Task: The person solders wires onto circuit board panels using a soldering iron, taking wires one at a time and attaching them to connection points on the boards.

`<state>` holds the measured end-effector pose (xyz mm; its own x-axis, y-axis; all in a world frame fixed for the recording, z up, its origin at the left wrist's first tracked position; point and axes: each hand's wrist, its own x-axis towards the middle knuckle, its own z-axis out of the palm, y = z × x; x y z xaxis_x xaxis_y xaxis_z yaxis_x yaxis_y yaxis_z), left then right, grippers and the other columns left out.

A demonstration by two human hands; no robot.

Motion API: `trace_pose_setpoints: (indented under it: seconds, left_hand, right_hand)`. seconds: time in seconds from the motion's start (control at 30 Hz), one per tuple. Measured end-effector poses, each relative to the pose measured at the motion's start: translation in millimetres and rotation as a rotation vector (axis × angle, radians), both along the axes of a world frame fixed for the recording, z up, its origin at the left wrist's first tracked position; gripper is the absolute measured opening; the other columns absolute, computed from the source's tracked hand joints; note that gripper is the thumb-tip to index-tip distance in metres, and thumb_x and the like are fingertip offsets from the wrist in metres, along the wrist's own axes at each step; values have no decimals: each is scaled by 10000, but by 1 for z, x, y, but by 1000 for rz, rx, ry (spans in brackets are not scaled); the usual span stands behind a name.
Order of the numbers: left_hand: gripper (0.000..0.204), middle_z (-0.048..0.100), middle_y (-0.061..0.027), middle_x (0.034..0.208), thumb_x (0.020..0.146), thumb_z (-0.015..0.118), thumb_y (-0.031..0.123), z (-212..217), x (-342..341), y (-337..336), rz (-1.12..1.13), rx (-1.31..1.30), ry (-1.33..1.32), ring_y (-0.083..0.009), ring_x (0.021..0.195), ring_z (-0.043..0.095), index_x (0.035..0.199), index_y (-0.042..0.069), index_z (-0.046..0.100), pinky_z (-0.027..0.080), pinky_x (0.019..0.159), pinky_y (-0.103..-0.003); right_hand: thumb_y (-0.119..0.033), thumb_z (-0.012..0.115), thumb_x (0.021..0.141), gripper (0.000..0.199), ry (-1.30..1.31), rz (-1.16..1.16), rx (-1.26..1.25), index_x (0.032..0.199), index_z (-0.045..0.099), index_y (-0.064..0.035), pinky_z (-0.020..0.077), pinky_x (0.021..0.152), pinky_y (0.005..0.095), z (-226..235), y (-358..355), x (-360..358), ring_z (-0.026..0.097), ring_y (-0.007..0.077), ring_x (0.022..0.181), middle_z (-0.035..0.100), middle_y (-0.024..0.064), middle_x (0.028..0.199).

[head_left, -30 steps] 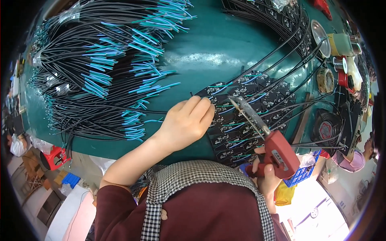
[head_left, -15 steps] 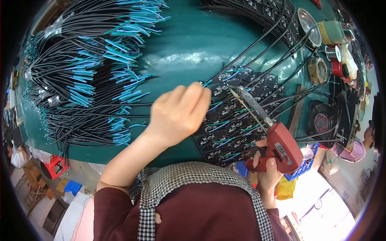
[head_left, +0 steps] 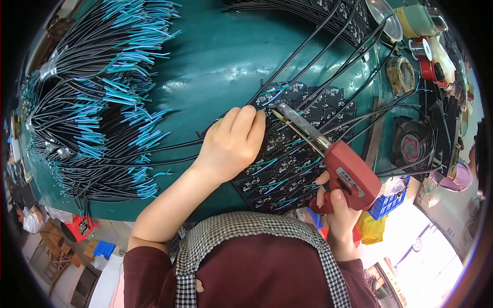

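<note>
Two bare hands, one green desk (head_left: 200,72).

Left hand (head_left: 231,141): over the left part of the circuit boards; fingers bent and drawn together, tips hidden, so whether they grip a wire cannot be told.

Right hand (head_left: 343,215): fingers wrapped around the handle of one red soldering gun (head_left: 354,172); its tip points up and left, just beside the left fingers. Contact with a board: unclear.

Circuit boards (head_left: 282,179), black, many: spread on the desk before the person, blue and teal wires lying across them.

Black cables (head_left: 84,92), bundled, blue and teal ends: desk, left side.

Wire reel (head_left: 421,50) and fan (head_left: 411,143): right side.

Handling note, by judgement: steady the wire against its board, keep the left fingers clear of a presumably hot tip, touch briefly, and avoid tugging the long cables.
</note>
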<state>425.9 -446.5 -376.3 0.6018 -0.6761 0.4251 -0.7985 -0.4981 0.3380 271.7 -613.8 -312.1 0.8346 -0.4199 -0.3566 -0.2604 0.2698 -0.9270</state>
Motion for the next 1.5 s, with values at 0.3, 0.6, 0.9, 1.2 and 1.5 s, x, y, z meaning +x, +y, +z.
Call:
trace_pose_setpoints:
  seconds: [0.3,0.6,0.9,1.2,1.5]
  left_hand:
    - [287,520,-99,861,632,602,24,-1,3,2,-47,15,-14,-196,708,561,909,-51,601,496,543,-264]
    - [313,525,-111,889,626,603,14,0,2,1,-37,26,19,-213,703,556,932,-53,603,482,568,-286]
    - [208,510,-27,785,625,596,88,2,5,0,19,70,-187,-133,637,507,820,20,620,404,493,-223]
    - [232,532,-52,807,627,603,55,2,-5,1,-45,-8,-68,-166,662,545,850,-4,627,447,511,-255]
    - [248,544,-89,849,634,611,25,3,-7,-1,-55,10,11,-208,675,558,877,-22,627,481,568,-290]
  right_hand:
    - [-242,633,838,512,54,63,-59,1207,435,52,411,487,218,-4,-1,1,518,141,568,578,151,839]
    - [-273,632,847,533,94,106,-124,1213,438,64,414,500,218,-1,4,0,526,138,562,595,190,938]
    - [-291,629,845,567,45,56,-117,1229,419,71,412,476,226,7,2,-4,523,139,545,585,231,1036]
    - [-106,659,822,455,84,24,34,1224,476,4,471,581,232,11,3,-13,550,105,665,612,127,994]
    - [-72,724,761,449,194,-11,-18,1162,534,-1,458,617,227,20,6,-13,543,84,739,597,55,892]
